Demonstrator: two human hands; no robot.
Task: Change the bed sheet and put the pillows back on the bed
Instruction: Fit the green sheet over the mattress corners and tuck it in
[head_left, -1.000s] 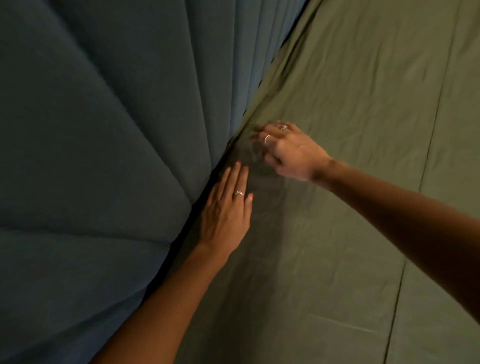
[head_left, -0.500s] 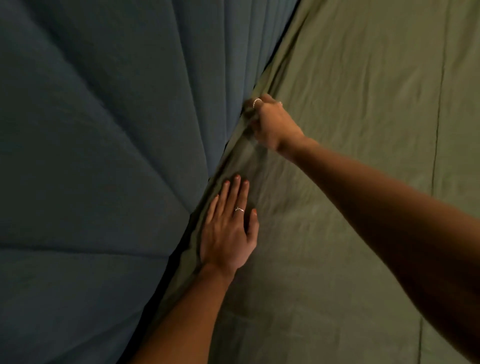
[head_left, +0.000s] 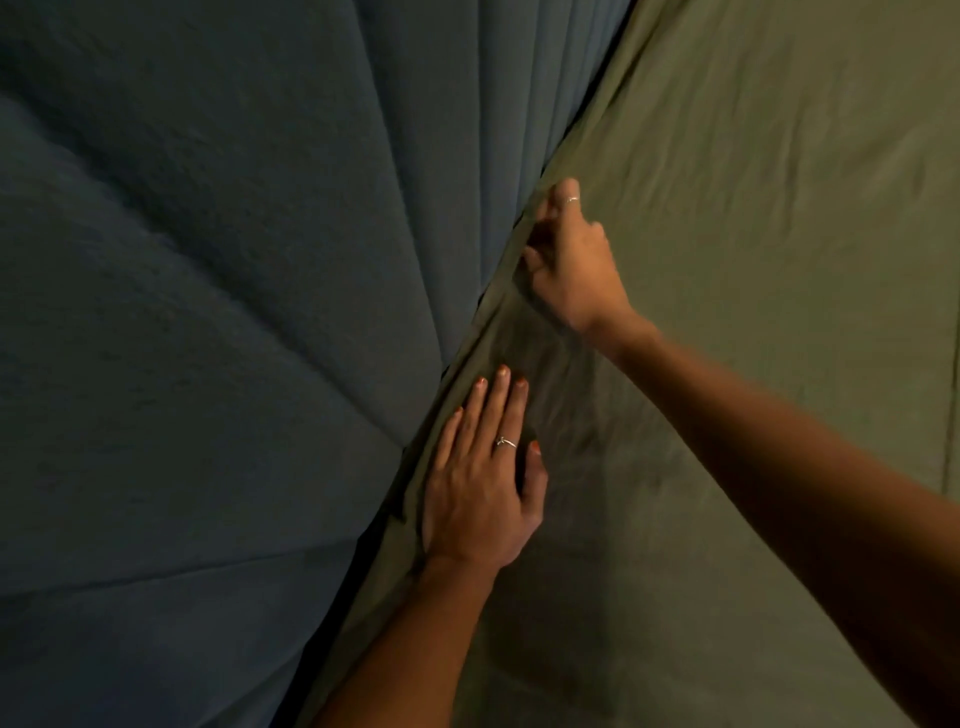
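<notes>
An olive-green bed sheet (head_left: 753, 234) covers the mattress on the right half of the head view, slightly wrinkled. Its left edge runs along the seam with a padded blue-grey headboard (head_left: 234, 312). My left hand (head_left: 480, 478) lies flat with straight fingers on the sheet right at that seam. Farther along the seam, my right hand (head_left: 571, 260) has its fingers curled around the sheet's edge, with the fingertips hidden in the gap by the headboard. No pillows are in view.
The headboard has vertical padded channels that fill the whole left side. A dark narrow gap (head_left: 457, 358) separates it from the mattress. A long crease line (head_left: 948, 364) runs down the sheet near the right edge.
My right hand has moved farther along the seam, away from me, and closed on the sheet's edge. My left hand stays flat on the sheet near the seam.
</notes>
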